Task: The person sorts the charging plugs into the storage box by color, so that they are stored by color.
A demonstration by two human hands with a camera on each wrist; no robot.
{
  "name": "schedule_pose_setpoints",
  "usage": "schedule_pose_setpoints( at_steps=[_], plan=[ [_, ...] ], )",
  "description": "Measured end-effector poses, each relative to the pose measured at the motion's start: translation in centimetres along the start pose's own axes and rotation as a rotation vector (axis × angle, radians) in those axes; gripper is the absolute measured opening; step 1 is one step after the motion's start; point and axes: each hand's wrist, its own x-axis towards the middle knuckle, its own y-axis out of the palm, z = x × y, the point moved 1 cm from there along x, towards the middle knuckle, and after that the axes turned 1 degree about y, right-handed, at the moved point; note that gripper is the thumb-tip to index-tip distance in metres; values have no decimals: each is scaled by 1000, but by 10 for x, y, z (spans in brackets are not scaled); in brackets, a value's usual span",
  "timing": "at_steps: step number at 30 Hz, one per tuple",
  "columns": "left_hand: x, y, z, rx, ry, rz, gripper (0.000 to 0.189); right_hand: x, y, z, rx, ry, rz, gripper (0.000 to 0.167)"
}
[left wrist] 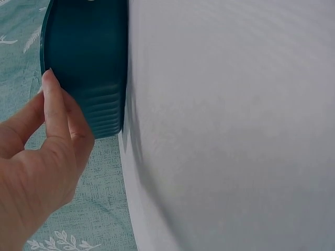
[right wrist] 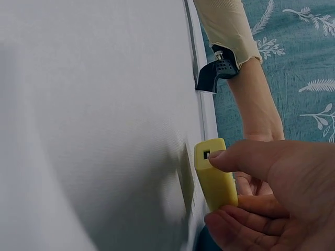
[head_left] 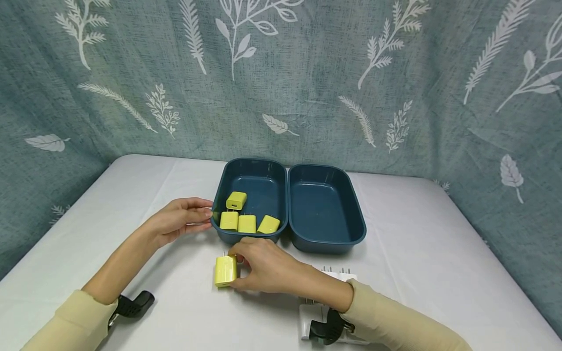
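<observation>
While four yellow chargers (head_left: 246, 217) fill one bin (head_left: 228, 171), right fingers (head_left: 246, 258) pinch a fifth charger (head_left: 226, 271), left fingers (head_left: 205, 213) straight.

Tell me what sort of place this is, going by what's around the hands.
Probably a staged tabletop set for recording, not a lived-in room: a table under a plain white cloth, a leaf-print curtain hung close behind as a backdrop, and two blue tubs with identical yellow chargers sorted into one.

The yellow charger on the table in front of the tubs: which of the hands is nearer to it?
Right. The right hand pinches the yellow charger on the table. The left hand is farther back, its fingertips touching the left tub at its outer wall.
</observation>
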Motion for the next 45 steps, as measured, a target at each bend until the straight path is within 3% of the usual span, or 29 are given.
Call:
schedule_pose_setpoints(
  at_steps=[11, 24, 45],
  plan=[
    [-2, 0, -1, -3, 3, -3, 46, -4, -4, -1, 18, -11, -32, 45],
    [-1, 0, 0, -5, 5, 0, 45, -7, -6, 0, 27, -23, -8, 45],
    [-1, 1, -1, -15, 1, -4, 46, -19, -20, -7, 244, -33, -75, 41]
  ],
)
